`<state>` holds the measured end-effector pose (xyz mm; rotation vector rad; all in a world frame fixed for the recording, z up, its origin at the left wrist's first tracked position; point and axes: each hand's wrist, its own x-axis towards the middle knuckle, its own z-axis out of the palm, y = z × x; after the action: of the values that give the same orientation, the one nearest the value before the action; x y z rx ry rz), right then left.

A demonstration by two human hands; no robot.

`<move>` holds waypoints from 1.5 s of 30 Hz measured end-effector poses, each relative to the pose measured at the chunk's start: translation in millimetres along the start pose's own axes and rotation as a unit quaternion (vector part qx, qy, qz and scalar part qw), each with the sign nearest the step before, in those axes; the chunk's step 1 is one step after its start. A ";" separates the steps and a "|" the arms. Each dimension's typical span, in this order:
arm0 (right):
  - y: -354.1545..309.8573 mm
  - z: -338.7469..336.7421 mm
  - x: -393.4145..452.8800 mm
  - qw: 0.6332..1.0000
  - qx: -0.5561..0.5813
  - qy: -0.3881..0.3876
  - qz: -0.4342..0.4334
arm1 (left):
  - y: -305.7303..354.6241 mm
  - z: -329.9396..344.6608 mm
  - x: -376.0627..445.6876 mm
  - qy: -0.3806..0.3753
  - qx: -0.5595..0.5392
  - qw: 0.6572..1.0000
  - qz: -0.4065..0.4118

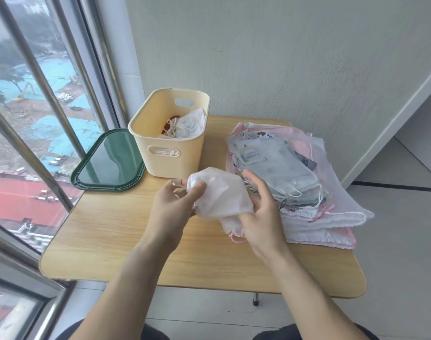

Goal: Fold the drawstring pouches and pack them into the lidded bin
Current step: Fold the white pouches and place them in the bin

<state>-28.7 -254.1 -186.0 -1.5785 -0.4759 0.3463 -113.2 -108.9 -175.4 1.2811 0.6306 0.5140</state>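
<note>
Pale wood table carries a cream bin at far left, lid off, a few pouches already inside. The white pouch is held up just near of it, bundled, long axis running near-right. Left hand pinches its far-left end and sits closer to the bin; right hand grips the near-right end.
</note>
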 end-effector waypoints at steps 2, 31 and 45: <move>-6.5 -1.0 2.1 0.997 0.063 -0.040 0.035 | -5.4 2.3 -1.1 0.026 0.089 0.996 -0.005; -10.2 -21.8 24.2 0.994 0.095 0.002 0.052 | 134.9 -11.0 151.0 0.171 0.308 0.936 0.008; 1.6 -13.5 29.4 0.998 0.014 -0.036 0.040 | 115.2 14.6 170.7 -0.038 0.828 0.557 0.046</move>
<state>3.5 -251.1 -184.8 -1.5648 -0.4627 0.4698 20.4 20.1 -85.1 3.1284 0.9831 -0.3150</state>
